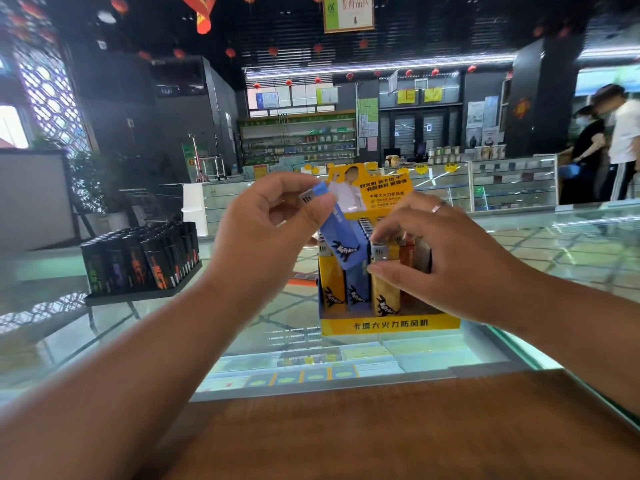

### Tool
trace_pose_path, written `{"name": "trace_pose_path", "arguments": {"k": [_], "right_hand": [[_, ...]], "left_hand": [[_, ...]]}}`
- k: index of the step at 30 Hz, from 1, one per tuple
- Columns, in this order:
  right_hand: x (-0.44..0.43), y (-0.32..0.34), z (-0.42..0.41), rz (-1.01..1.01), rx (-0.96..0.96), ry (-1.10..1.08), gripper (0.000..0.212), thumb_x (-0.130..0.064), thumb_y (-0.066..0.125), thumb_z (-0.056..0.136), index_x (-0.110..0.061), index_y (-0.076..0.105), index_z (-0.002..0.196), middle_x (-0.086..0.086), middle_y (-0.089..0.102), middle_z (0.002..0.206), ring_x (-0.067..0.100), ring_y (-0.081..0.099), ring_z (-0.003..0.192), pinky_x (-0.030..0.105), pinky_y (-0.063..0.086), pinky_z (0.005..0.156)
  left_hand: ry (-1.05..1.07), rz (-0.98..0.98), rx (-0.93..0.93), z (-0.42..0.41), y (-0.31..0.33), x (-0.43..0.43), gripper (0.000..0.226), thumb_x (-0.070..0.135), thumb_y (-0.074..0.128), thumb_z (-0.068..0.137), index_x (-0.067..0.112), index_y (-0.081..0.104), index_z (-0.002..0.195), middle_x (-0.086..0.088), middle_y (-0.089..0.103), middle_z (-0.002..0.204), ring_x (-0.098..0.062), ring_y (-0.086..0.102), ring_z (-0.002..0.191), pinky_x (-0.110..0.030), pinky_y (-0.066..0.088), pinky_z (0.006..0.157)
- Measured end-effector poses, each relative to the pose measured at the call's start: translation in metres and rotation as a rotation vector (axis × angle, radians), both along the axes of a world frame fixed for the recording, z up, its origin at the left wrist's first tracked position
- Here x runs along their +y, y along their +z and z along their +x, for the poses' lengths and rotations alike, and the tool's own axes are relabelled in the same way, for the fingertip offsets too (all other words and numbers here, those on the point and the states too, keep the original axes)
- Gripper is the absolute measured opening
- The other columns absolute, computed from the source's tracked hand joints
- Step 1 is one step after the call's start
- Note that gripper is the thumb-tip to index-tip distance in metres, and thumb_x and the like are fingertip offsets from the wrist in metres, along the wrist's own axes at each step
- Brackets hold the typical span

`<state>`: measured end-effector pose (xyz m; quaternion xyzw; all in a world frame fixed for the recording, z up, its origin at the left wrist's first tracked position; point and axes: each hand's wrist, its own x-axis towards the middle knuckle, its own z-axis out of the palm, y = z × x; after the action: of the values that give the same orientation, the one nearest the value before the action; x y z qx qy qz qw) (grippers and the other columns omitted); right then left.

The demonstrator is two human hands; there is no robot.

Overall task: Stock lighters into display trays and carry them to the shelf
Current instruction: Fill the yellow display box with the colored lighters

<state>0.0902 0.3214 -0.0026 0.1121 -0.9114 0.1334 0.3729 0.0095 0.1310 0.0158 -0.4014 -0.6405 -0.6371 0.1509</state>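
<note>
Left grip (273, 216) clamped on blue lighter (343, 242), long axis tilted, head up-left, base down-right; right grip (443, 258) pinched upright yellow lighter (384, 292) in display tray (433, 322).

- A blue lighter (343, 242) is held tilted above a yellow tray (389, 323).
- A yellow lighter (384, 291) is stood upright in its front row.
- A black tray (138, 295) is set left.

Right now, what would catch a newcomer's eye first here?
The left hand holds a blue lighter tilted above the yellow display tray at centre, where the right hand pinches the metal top of a yellow lighter standing in it. To the left on the glass counter sits a black tray of dark lighters.
</note>
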Motion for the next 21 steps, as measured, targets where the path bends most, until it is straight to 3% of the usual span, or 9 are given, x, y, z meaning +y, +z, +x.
{"name": "trace_pose_path", "arguments": {"k": [2, 5, 9, 12, 21], "right_hand": [[0.0, 0.0, 0.0, 0.004, -0.001, -0.006, 0.028, -0.055, 0.056, 0.078, -0.039, 0.057, 0.101, -0.024, 0.045, 0.104, -0.01, 0.039, 0.104, 0.03, 0.03, 0.09], [-0.001, 0.0, 0.0, 0.007, 0.011, -0.01, 0.03, -0.055, 0.055, 0.078, -0.038, 0.058, 0.102, -0.023, 0.046, 0.103, -0.008, 0.04, 0.104, 0.03, 0.03, 0.09], [0.0, -0.001, 0.0, 0.01, 0.014, -0.01, 0.028, -0.054, 0.058, 0.08, -0.037, 0.059, 0.102, -0.022, 0.045, 0.103, -0.007, 0.041, 0.1, 0.03, 0.031, 0.09], [0.0, 0.0, 0.0, 0.011, 0.017, -0.011, 0.028, -0.054, 0.056, 0.079, -0.038, 0.058, 0.102, -0.021, 0.046, 0.102, -0.005, 0.041, 0.095, 0.031, 0.031, 0.09], [0.001, -0.001, -0.001, 0.026, 0.021, 0.005, 0.022, -0.051, 0.057, 0.08, -0.043, 0.054, 0.1, -0.024, 0.045, 0.103, -0.009, 0.041, 0.103, 0.031, 0.031, 0.09]], "left_hand": [[0.045, -0.053, 0.054, -0.001, -0.001, -0.001, 0.016, 0.032, 0.069, 0.081, 0.025, 0.067, 0.095, -0.01, 0.072, 0.092, -0.026, 0.067, 0.083, -0.033, 0.059, 0.068], [0.09, -0.157, 0.094, -0.002, -0.002, -0.002, 0.021, 0.043, 0.069, 0.074, 0.033, 0.067, 0.093, 0.002, 0.072, 0.088, -0.019, 0.068, 0.082, -0.041, 0.058, 0.079], [0.106, -0.238, 0.173, -0.006, -0.005, -0.001, 0.018, 0.026, 0.075, 0.082, 0.037, 0.066, 0.093, 0.006, 0.069, 0.082, -0.008, 0.064, 0.077, -0.021, 0.053, 0.072], [0.07, -0.27, 0.19, -0.006, -0.006, -0.001, 0.022, 0.022, 0.077, 0.081, 0.038, 0.066, 0.091, 0.008, 0.068, 0.083, -0.006, 0.062, 0.077, -0.017, 0.052, 0.069], [0.101, -0.4, 0.239, -0.011, -0.012, 0.002, 0.021, 0.037, 0.079, 0.071, 0.04, 0.065, 0.086, 0.02, 0.064, 0.083, 0.01, 0.054, 0.084, 0.0, 0.036, 0.072]]}}
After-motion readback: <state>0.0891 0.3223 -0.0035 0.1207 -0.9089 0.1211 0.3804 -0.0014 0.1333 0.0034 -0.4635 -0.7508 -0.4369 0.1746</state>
